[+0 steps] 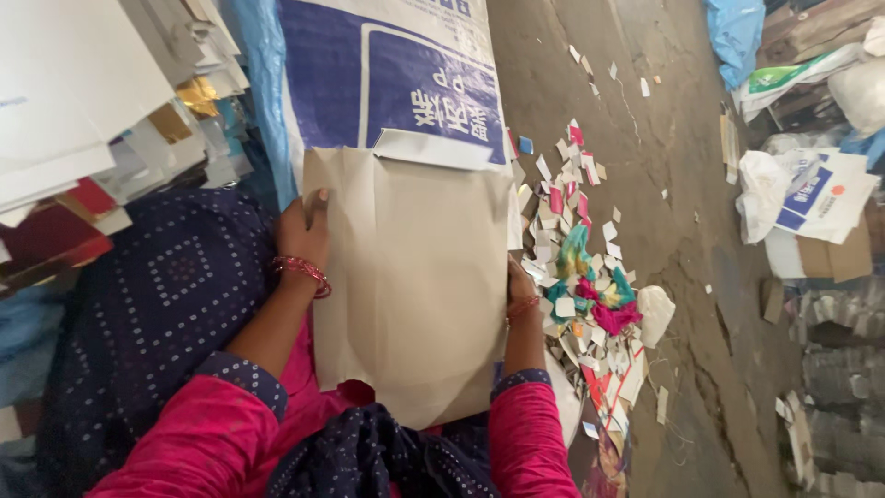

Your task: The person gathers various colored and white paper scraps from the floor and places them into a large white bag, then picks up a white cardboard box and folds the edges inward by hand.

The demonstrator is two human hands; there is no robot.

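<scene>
A large sheet of tan paper (415,277) with a folded flap at its top lies over my lap and a white and blue woven sack (387,74). My left hand (302,231) grips the sheet's left edge, thumb on top. Along the right edge, my right hand (519,286) holds the paper, mostly hidden behind it. Red bangles circle both wrists, and I wear pink sleeves with a dark dotted cloth.
A heap of paper scraps and coloured cloth bits (581,277) litters the concrete floor to the right. Stacked white and gold cards (101,101) rise at the left. Bags and cardboard (811,203) stand at the far right.
</scene>
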